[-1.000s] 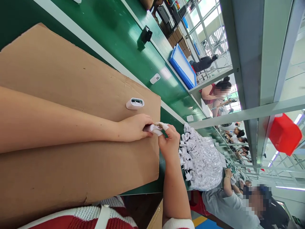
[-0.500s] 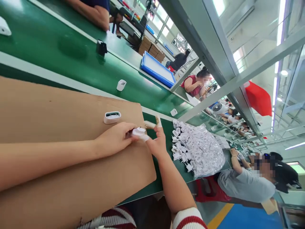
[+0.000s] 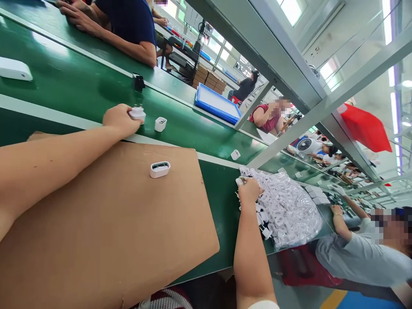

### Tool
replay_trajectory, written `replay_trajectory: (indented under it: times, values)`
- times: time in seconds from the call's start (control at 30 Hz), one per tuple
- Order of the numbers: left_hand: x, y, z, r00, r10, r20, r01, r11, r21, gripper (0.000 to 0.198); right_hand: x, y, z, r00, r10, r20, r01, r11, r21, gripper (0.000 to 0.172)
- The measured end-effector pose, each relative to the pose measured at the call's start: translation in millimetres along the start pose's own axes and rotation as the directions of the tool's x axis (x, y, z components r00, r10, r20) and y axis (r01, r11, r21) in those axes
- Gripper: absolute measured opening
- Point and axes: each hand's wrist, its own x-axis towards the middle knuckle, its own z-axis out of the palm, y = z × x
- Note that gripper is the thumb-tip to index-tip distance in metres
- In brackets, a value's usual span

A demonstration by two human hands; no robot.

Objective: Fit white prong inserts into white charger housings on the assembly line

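My left hand (image 3: 119, 122) reaches over the green belt, its fingers closed on a white plug adapter (image 3: 137, 113) whose two prongs point away from me. Close to its right, a white oblong housing (image 3: 160, 124) stands on the belt. My right hand (image 3: 250, 191) is at the near side of a heap of white plug parts (image 3: 286, 206), fingers pinched together. A white tip shows at those fingers; whether it is a plug part or a finger cover I cannot make out. On the cardboard sheet (image 3: 128, 223) lies an open white housing (image 3: 160, 169) with a dark inside.
Along the belt (image 3: 199, 137) sit a black block (image 3: 138, 82), a white case (image 3: 15, 69) and another white piece (image 3: 235, 154). A blue-rimmed tray (image 3: 217, 104) lies beyond. A metal post slants up at right. Co-workers sit across the belt and at far right.
My hands have parted. The left has gone forward and left over the belt with the plug adapter; the right has moved right to the heap. The view has shifted slightly.
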Motion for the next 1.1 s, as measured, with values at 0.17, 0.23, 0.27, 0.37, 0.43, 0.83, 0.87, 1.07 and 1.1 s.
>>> replay_trajectory:
  times: [0.17, 0.23, 0.27, 0.37, 0.43, 0.83, 0.87, 1.07, 1.1]
  values:
    - [-14.2, 9.4, 10.8, 0.943, 0.034, -0.331, -0.002, 0.995, 0.096, 0.089, -3.2, -12.5, 7.9, 0.995, -0.076, -0.062, 0.098, 0.729, 0.677, 0.033]
    - [-16.2, 16.0, 14.9, 0.935, 0.174, -0.310, -0.116, 0.974, 0.197, 0.099, -7.2, -19.7, 12.2, 0.992, -0.109, 0.065, -0.003, 0.492, 0.871, 0.038]
    - [-14.2, 17.6, 16.8, 0.952, 0.194, -0.235, -0.136, 0.960, 0.243, 0.102, -10.0, -23.3, 13.5, 0.983, -0.134, 0.126, -0.062, 0.400, 0.914, 0.039]
    - [-2.2, 17.4, 19.7, 0.993, 0.110, -0.047, -0.086, 0.932, 0.352, 0.088, -20.1, -32.2, 12.6, 0.947, -0.220, 0.233, -0.175, 0.253, 0.951, 0.042]
    - [2.1, 19.1, 17.3, 0.997, 0.077, -0.026, -0.061, 0.923, 0.379, 0.072, -26.7, -36.0, 9.4, 0.933, -0.254, 0.253, -0.196, 0.230, 0.953, 0.043]
    - [-174.9, 79.6, 29.0, 0.806, 0.468, 0.362, -0.366, 0.875, -0.318, 0.052, -70.3, -46.9, -3.7, 0.872, -0.458, -0.172, 0.347, 0.331, 0.877, 0.029]
    - [-183.9, 76.3, 36.2, 0.783, 0.472, 0.406, -0.358, 0.875, -0.326, 0.051, -74.6, -47.9, -4.2, 0.859, -0.485, -0.160, 0.355, 0.341, 0.870, 0.033]
    - [-183.3, 56.0, 62.6, 0.760, 0.538, 0.365, -0.413, 0.833, -0.368, 0.040, -86.6, -55.5, -4.2, 0.657, -0.728, -0.195, 0.671, 0.446, 0.592, 0.033]
    - [-181.2, 54.0, 64.3, 0.759, 0.547, 0.353, -0.417, 0.825, -0.382, 0.041, -86.6, -57.0, -3.7, 0.609, -0.764, -0.214, 0.725, 0.425, 0.542, 0.036]
